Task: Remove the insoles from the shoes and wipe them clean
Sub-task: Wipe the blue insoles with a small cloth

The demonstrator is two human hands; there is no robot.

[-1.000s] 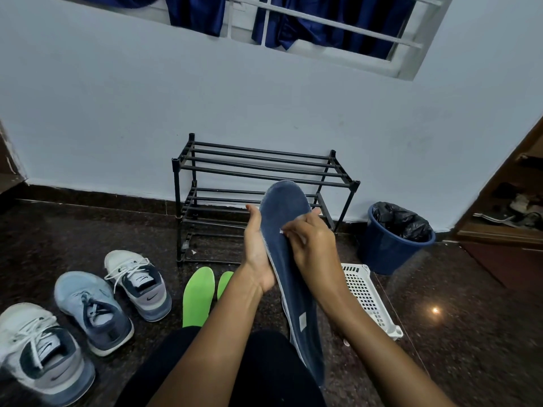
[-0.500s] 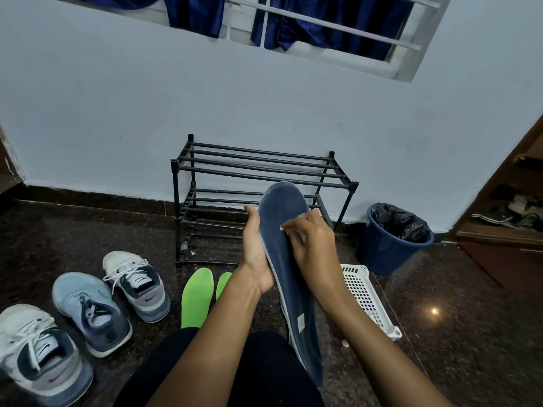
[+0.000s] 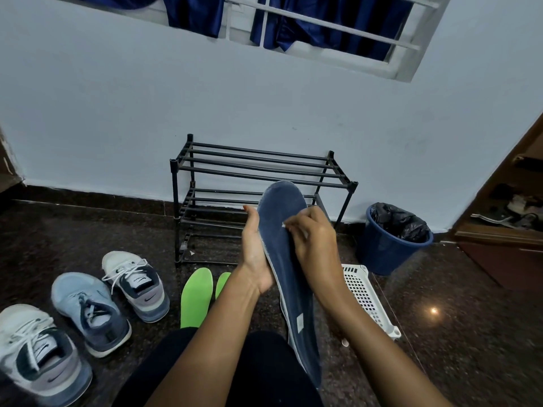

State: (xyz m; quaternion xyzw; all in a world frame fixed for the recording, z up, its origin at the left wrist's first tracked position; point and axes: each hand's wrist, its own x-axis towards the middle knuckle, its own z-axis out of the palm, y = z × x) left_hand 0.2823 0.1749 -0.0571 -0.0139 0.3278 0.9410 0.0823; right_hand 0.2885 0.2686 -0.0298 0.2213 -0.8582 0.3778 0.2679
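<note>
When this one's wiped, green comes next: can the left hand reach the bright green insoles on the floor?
Probably yes, once freed: the left hand holds the long dark blue insole, but the bright green insoles lie just below it, nothing between.

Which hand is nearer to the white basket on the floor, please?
Right. The right hand, pinching a white wipe, is on the side of the blue insole facing the white basket; the left hand holds the insole's other side, farther away.
</note>
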